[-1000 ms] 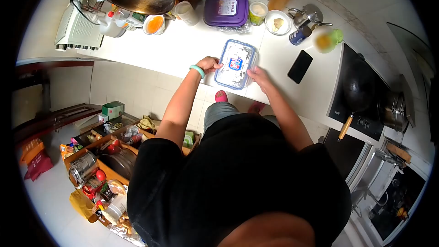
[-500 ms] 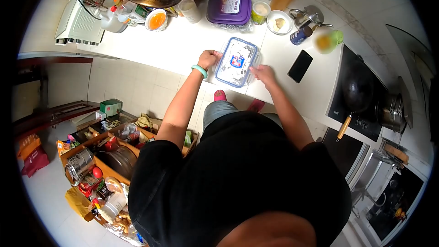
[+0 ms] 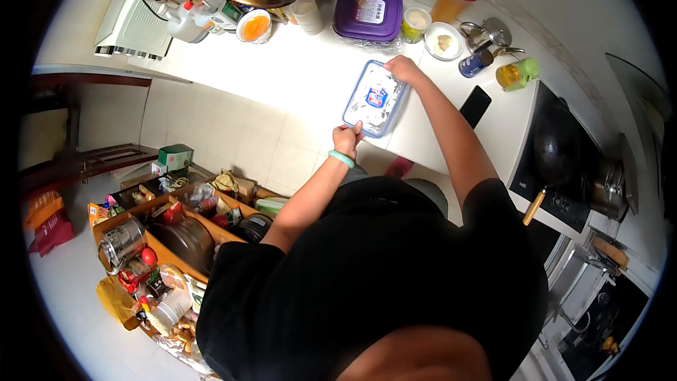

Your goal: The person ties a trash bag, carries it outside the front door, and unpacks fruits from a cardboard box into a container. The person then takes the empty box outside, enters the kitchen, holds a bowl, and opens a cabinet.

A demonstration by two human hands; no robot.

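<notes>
A clear food container (image 3: 363,111) with a blue-rimmed lid and a blue and red label lies near the counter's front edge. My left hand (image 3: 346,139), with a pale green bangle at the wrist, grips its near end, thumb up on the rim. At the far right corner, my right hand (image 3: 403,69) is closed around the edge. The right hand's fingertips are partly hidden. Whitish patches show through the lid; I cannot tell what they are.
Behind the container stand a purple-lidded box (image 3: 367,15), a white plate (image 3: 444,41) and a metal teapot (image 3: 486,33). A phone (image 3: 475,106) lies right, partly behind my forearm. A wok (image 3: 555,137) sits on the stove. Crowded drawers (image 3: 201,229) stand open lower left.
My left hand has moved from the container's left side to its near end. The right hand has gone from the right side up to the far corner.
</notes>
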